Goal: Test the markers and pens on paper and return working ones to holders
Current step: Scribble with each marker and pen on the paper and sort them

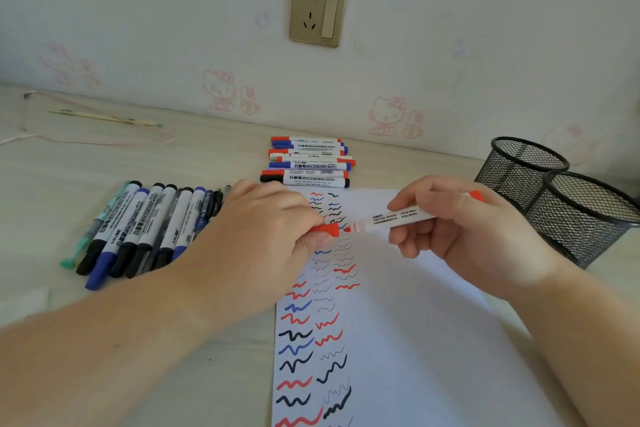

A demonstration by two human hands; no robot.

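While uncapped, red marker shows white labelled barrel.

I face a pale wall papered with faint pink cartoon-cat prints. A gold-coloured wall socket with a rocker switch on its right half is mounted centrally. Below the socket, the wall meets a light wood-grain desk. Left of the socket, a clear acrylic stand sits on the desk. Lighting is soft and even.
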